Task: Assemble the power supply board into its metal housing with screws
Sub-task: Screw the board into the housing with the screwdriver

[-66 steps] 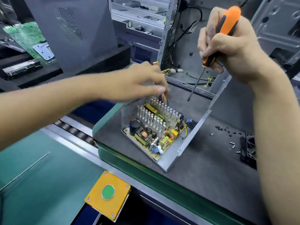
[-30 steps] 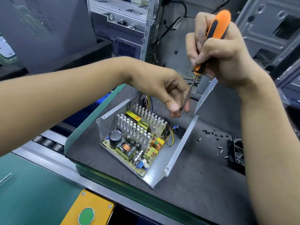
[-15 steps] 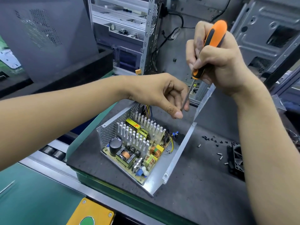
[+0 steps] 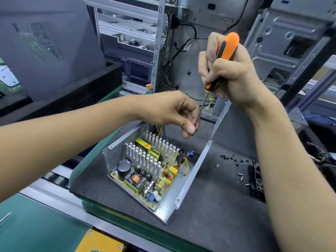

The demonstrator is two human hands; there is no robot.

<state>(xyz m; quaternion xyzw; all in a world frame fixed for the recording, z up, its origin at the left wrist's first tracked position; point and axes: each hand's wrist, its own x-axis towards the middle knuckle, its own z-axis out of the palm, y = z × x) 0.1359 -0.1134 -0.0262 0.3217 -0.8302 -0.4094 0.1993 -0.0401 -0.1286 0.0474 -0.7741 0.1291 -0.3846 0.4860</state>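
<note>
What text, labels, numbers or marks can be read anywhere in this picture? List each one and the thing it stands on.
No word or number reads clearly.
Yellow component on the board: a red hand-drawn mark, like an "X"; no letters legible.
Black capacitor: pale print along its top edge, too small to read.
Green circuit board at the far left: white print, too blurred to read.
Screwdriver: no visible lettering.

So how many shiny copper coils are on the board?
3 coils: one beside the black can, one by the yellow wire, one just nearer the camera than that. More may hide behind the fins.
</note>
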